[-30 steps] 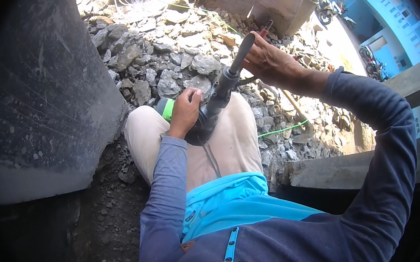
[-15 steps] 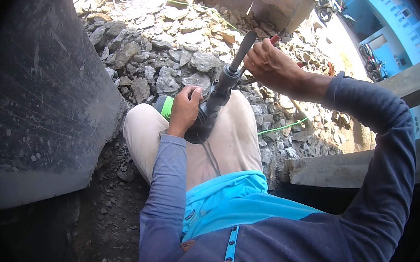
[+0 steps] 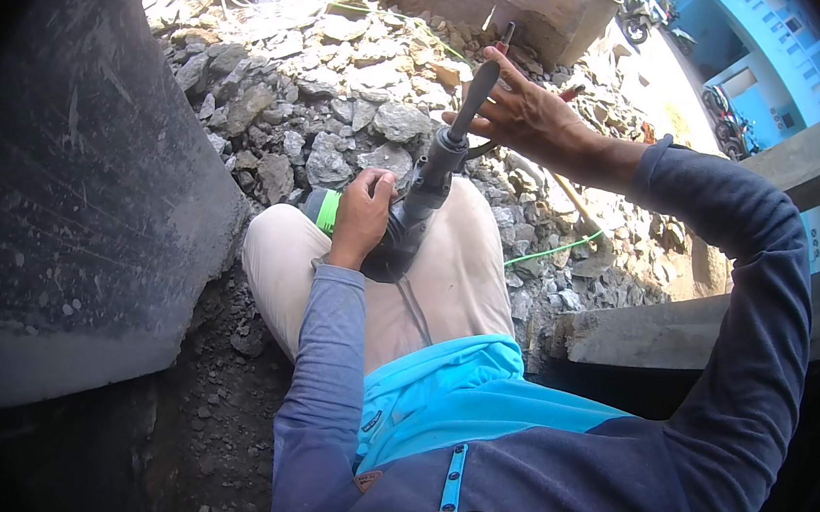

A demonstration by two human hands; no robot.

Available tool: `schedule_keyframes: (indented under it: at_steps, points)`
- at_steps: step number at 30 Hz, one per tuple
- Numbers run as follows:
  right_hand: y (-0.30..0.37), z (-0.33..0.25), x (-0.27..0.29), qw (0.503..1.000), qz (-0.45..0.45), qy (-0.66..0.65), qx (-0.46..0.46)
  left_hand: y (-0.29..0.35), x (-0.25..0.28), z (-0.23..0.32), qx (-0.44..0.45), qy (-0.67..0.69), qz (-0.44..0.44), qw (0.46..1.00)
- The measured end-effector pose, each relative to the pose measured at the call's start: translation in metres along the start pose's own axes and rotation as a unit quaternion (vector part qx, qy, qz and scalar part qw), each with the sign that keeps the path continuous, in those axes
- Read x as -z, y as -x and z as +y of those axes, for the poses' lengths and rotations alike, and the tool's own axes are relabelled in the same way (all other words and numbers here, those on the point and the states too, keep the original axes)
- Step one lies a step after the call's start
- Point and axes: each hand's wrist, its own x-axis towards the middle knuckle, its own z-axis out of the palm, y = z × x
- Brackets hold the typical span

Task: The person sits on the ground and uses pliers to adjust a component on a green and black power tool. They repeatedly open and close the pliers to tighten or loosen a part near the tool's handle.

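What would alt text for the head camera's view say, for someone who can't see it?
A person's left hand is on a dark power tool over their lap, the right hand at its broad-tipped bit. Broken rock lies beyond.

Open above the stones (image 3: pixel 330 108), hemmed at both sides

A dark slab (image 3: pixel 94 189) blocks the left; a concrete beam (image 3: pixel 638 330) crosses the lower right; the power tool (image 3: pixel 425 194) slants up between left hand (image 3: pixel 363 218) and right hand (image 3: pixel 537 121), barring a straight pass; beyond the left hand, room lies over the stones.
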Motion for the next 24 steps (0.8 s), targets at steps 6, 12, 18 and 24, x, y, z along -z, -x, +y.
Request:
schedule_keyframes:
  at_steps: [6,12,18,24]
  points:
    - [-0.002,-0.001,0.007,1.000,-0.024,-0.016,-0.010,-0.001,0.001,-0.001,0.004,-0.003,-0.004,1.000]
    - [0.000,0.001,-0.002,1.000,-0.019,0.005,0.015,0.000,0.001,0.003,0.007,-0.001,-0.005,1.000]
    - [0.000,0.002,-0.004,1.000,-0.003,-0.027,0.013,0.002,0.001,0.003,0.005,0.000,-0.002,1.000]
    - [0.024,-0.010,-0.006,0.996,-0.063,-0.070,0.003,-0.001,-0.002,0.000,-0.001,0.004,-0.005,1.000]
